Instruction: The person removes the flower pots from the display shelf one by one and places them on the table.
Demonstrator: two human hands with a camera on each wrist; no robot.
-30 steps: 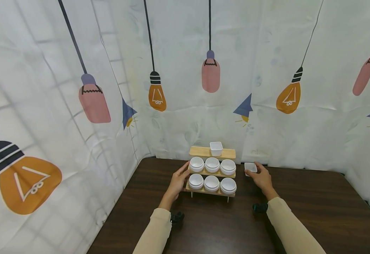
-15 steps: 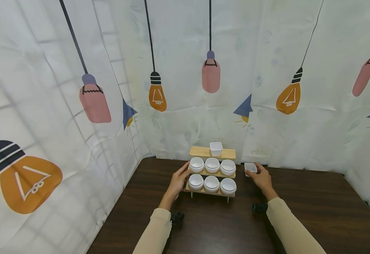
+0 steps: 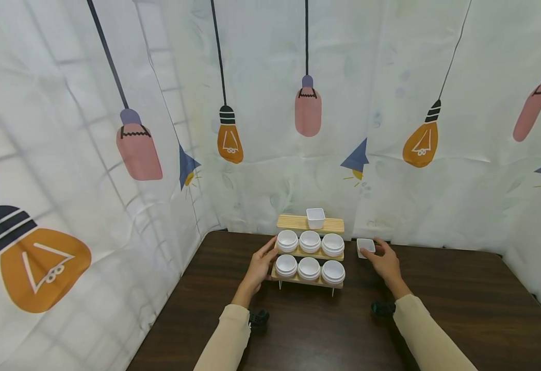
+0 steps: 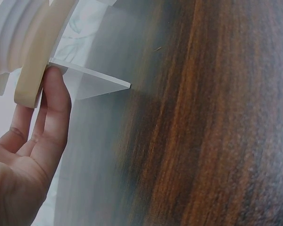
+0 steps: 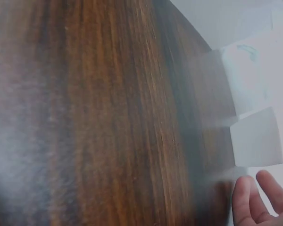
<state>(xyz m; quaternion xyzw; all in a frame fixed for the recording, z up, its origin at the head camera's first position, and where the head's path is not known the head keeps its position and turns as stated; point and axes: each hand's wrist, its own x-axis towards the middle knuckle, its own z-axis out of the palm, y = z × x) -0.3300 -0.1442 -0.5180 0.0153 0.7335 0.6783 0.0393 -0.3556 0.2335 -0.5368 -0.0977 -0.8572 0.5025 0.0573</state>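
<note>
A three-tier wooden display stand (image 3: 311,224) stands at the back of the table on clear legs (image 4: 94,80). My left hand (image 3: 257,269) grips its left side, with fingers curled at the edge of a wooden board (image 4: 47,52) in the left wrist view. Several round white cups (image 3: 309,268) fill the two lower tiers. A square white bowl (image 3: 315,218) sits on the top one. To the stand's right, another small square white bowl (image 3: 365,247) rests on the table. My right hand (image 3: 386,263) is around it; the right wrist view shows spread fingers (image 5: 243,195) slightly apart from the bowl.
The dark wooden table (image 3: 316,330) extends in front of the stand and to its right. A white curtain (image 3: 270,180) printed with lamps hangs just behind the back edge and along the left side.
My right hand and forearm have shifted slightly to the right, while the small bowl stays about where it was. The left hand and the stand look unchanged.
</note>
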